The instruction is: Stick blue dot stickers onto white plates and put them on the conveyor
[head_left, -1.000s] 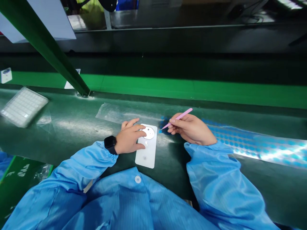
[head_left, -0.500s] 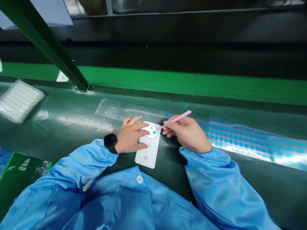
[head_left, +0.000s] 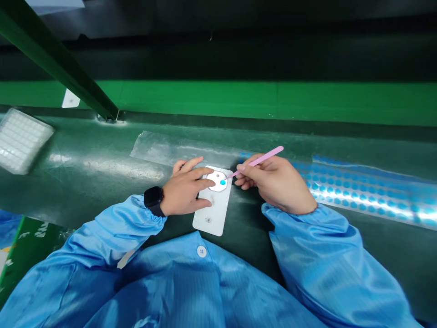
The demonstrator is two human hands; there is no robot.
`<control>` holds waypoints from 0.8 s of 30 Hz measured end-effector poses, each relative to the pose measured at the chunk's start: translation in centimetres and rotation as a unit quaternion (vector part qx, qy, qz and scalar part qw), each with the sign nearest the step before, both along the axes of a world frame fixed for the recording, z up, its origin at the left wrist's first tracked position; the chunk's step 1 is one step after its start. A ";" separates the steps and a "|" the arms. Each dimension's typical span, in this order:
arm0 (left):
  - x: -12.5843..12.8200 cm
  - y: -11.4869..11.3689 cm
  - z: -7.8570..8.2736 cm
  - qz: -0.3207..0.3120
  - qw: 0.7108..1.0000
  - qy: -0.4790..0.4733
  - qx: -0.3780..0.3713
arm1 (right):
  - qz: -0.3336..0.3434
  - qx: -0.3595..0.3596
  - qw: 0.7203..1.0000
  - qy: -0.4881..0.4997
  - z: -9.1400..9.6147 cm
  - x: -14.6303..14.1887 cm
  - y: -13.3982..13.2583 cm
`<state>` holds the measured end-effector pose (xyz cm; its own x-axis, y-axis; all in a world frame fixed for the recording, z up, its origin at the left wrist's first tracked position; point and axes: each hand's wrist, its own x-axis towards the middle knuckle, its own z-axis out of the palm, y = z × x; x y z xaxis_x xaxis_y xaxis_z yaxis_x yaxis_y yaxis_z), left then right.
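Note:
A white rectangular panel (head_left: pixel 218 214) with rounded corners lies on the green work surface before me. Near its far end is a rounded white plate (head_left: pixel 217 186) bearing a small dark hole and a bright blue dot (head_left: pixel 223 182). My left hand (head_left: pixel 186 187) rests over the panel's left side, fingers spread, fingertips on the plate; a black watch (head_left: pixel 154 201) is on that wrist. Between the thumb and fingers of my right hand (head_left: pixel 273 180) is a pair of pink tweezers (head_left: pixel 264 156). Their thin tip points down at the blue dot and appears to touch it.
To the right lies a clear sheet with rows of blue round stickers (head_left: pixel 362 191). A clear plastic strip (head_left: pixel 184 149) is behind my left hand. A white gridded tray (head_left: pixel 22 141) stands far left, near a slanting green post (head_left: pixel 68 68). Another white panel (head_left: pixel 70 98) is behind it.
The view has tilted down and shifted slightly. Both hands keep their poses at the panel, and the tweezers' tip stays at the blue dot.

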<state>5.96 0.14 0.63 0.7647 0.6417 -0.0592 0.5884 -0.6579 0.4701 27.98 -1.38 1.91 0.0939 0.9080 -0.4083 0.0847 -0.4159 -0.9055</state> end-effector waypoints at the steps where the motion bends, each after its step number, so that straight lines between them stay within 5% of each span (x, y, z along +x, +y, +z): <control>1: 0.0 0.0 0.0 0.000 1.000 -0.002 0.000 | -0.002 -0.003 1.000 -0.001 0.1 -0.1 0.0; 24: 0.3 -0.5 -0.4 0.026 0.997 -0.019 0.066 | 0.012 -0.019 0.998 -0.057 0.5 -0.3 0.1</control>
<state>6.26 -0.35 0.26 0.7308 0.6802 0.0566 0.6064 -0.6851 0.4035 27.68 -1.31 2.37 0.1209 0.8947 -0.4300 0.1972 -0.4462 -0.8730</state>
